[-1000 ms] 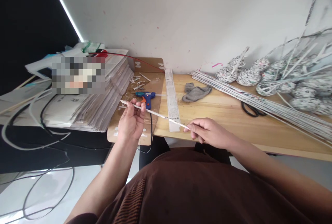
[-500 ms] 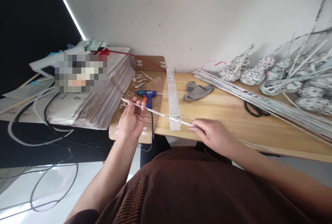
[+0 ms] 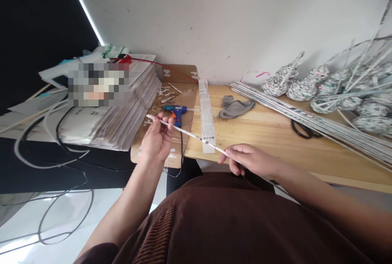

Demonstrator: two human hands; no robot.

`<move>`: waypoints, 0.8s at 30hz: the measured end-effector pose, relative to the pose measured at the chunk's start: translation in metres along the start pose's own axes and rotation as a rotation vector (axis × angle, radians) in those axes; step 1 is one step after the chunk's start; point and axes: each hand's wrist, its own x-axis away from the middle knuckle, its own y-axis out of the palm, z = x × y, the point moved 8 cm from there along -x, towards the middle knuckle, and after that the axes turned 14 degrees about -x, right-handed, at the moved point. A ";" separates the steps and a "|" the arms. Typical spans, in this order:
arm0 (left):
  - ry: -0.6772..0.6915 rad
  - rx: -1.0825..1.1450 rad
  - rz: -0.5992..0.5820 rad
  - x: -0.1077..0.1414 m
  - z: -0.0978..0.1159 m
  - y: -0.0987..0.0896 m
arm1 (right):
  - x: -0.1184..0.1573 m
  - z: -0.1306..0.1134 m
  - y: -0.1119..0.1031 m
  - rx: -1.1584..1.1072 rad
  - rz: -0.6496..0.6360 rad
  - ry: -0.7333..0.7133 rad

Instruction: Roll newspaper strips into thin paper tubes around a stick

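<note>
A thin rolled paper stick [image 3: 191, 134] slants down to the right between my hands, above the table's front edge. My left hand [image 3: 157, 137] pinches it near its upper left end, palm turned up. Lower on the stick, my right hand [image 3: 245, 159] grips it between thumb and fingers, and the stick runs on under that hand. Behind the stick lies a flat strip of newspaper [image 3: 207, 113]. A blue glue gun [image 3: 177, 113] rests on the cardboard [image 3: 188, 125] just beyond my left hand.
Tall paper stacks [image 3: 122, 121] and looped cables stand at left. A grey cloth [image 3: 235, 107] lies mid-table. To the right are a bundle of paper sticks [image 3: 288, 113], black scissor handles [image 3: 301, 129] and several woven paper shapes [image 3: 301, 88] by the wall.
My right hand has shifted slightly right and down, its lower fingers spreading below the stick. More of the stick's length now shows past that hand. The view has shifted slightly.
</note>
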 end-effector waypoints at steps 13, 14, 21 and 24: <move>0.012 -0.033 -0.001 0.005 0.000 0.003 | -0.002 -0.018 -0.008 0.275 0.145 -0.201; 0.006 -0.032 0.002 0.005 -0.001 0.003 | -0.001 -0.023 -0.010 0.339 0.191 -0.253; -0.007 -0.023 -0.006 0.007 -0.002 0.005 | -0.009 -0.005 0.003 0.139 -0.022 -0.067; -0.012 -0.019 0.018 0.008 -0.003 0.003 | -0.005 -0.029 -0.007 0.449 0.204 -0.310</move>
